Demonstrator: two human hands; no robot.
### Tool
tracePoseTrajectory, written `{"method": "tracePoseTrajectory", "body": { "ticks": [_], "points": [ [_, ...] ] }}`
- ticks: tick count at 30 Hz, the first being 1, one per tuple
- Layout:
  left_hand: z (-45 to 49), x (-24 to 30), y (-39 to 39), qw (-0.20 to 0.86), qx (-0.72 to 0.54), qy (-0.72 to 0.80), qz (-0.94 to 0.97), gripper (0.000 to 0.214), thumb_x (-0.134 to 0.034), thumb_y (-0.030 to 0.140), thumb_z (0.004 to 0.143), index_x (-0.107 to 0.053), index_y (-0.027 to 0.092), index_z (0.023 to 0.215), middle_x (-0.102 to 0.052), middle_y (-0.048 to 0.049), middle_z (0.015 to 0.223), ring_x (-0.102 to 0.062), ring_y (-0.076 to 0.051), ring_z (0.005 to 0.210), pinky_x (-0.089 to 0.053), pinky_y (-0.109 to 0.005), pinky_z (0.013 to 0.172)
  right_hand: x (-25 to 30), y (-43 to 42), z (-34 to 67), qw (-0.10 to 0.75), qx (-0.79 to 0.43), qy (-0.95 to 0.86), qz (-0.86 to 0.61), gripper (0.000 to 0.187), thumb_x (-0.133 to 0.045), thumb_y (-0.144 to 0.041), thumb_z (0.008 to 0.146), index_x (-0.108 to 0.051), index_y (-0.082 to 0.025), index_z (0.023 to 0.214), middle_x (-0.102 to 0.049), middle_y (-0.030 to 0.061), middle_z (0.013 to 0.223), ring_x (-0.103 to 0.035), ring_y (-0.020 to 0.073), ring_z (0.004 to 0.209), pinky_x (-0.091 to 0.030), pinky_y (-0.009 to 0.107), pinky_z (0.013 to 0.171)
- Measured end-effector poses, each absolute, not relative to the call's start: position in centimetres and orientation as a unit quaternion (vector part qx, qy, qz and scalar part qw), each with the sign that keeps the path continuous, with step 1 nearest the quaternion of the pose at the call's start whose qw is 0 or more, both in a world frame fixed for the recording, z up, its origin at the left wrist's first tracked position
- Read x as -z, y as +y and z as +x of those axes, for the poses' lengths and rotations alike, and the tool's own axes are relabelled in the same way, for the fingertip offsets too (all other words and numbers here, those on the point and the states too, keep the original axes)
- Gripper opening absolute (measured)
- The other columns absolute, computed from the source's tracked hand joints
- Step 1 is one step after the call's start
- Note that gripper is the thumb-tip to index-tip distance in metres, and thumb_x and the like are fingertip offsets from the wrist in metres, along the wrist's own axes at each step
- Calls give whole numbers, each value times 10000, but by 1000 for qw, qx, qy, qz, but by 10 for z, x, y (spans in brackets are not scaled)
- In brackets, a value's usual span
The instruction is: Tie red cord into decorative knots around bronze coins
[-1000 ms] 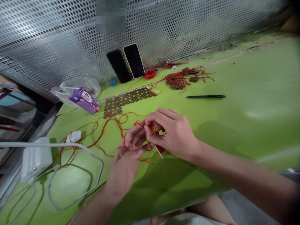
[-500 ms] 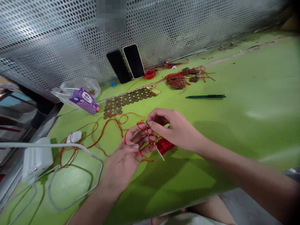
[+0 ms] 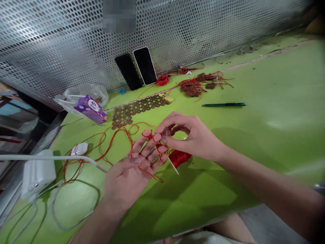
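Observation:
My left hand (image 3: 127, 179) is palm up with its fingers stretched out and a little apart. Thin red cord (image 3: 150, 136) loops around its fingertips, and a loose tail comes out from under the thumb, which lies over the palm. With thumb and forefinger closed, my right hand (image 3: 193, 135) pinches at the cord by the left middle fingertip; the pinched bit is mostly hidden. Behind the hands lies a spool of red cord (image 3: 179, 158) with a white rim, partly covered by my right hand.
Interlinked coins (image 3: 142, 106) lie beyond my hands, a yellow tool (image 3: 166, 97) at their end. Behind are corded coin bundles (image 3: 191, 88), a green pen-like tool (image 3: 224, 104) and two phones (image 3: 144, 66). Leftward are a purple tissue pack (image 3: 90, 108), tangled cord, a white earbud case (image 3: 80, 149) and power bank (image 3: 39, 174).
My left hand has shifted slightly left and its fingers are straighter. My right fingertips have moved a little left along the loops, from the forefinger side to the middle fingertip.

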State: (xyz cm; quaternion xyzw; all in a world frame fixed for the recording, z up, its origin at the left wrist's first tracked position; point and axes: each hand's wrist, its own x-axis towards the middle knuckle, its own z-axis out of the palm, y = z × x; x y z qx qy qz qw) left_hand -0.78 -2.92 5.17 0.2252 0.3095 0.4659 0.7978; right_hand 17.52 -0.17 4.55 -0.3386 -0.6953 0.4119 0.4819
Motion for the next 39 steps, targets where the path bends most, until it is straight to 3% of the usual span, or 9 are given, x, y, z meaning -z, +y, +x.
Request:
{"method": "tracePoseTrajectory", "body": {
  "ticks": [7, 18, 21, 25, 33, 39],
  "points": [
    [-1, -47, -27, 765, -464, 360, 263, 224, -809, 149, 614, -693, 205, 798, -704, 41, 693, -665, -107, 660, -572, -186, 650, -48, -5, 173, 404, -424, -734, -344, 77, -616, -155, 791, -658, -161, 854, -638, -8, 839, -591, 92, 729, -467, 222, 697],
    [-2, -46, -30, 759, -467, 325, 316, 192, -757, 141, 692, -685, 207, 857, -681, 45, 712, -646, -66, 696, -536, -111, 689, -50, -8, 172, 397, -431, -724, -364, 124, -582, -101, 736, -630, -159, 834, -643, -17, 790, -582, 90, 702, -465, 204, 684],
    [-1, -47, -29, 749, -483, 341, 298, 268, -775, 78, 633, -676, 227, 833, -677, 53, 712, -642, -63, 705, -534, -111, 696, -51, -10, 171, 410, -430, -704, -389, 117, -631, -170, 713, -610, -156, 827, -640, -5, 821, -576, 104, 720, -468, 217, 684],
    [0, -44, -28, 739, -488, 361, 291, 273, -787, 61, 586, -666, 231, 762, -652, 66, 621, -621, -66, 637, -541, -131, 685, -51, -11, 168, 371, -467, -690, -411, 44, -600, -197, 731, -611, -155, 732, -633, -9, 707, -560, 101, 641, -454, 220, 618],
    [1, -41, -30, 675, -486, 408, 376, 194, -763, 89, 623, -686, 196, 765, -605, 38, 615, -562, -72, 620, -503, -132, 631, -51, -16, 165, 356, -462, -696, -419, 43, -593, -157, 701, -636, -162, 699, -620, -21, 657, -531, 85, 588, -413, 201, 556],
    [0, -41, -31, 687, -477, 400, 375, 175, -740, 87, 651, -686, 199, 774, -592, 35, 604, -565, -79, 635, -489, -143, 640, -49, -16, 164, 362, -438, -708, -418, 42, -620, -140, 691, -609, -167, 661, -579, -56, 630, -493, 59, 573, -389, 176, 548]
  ]
}}
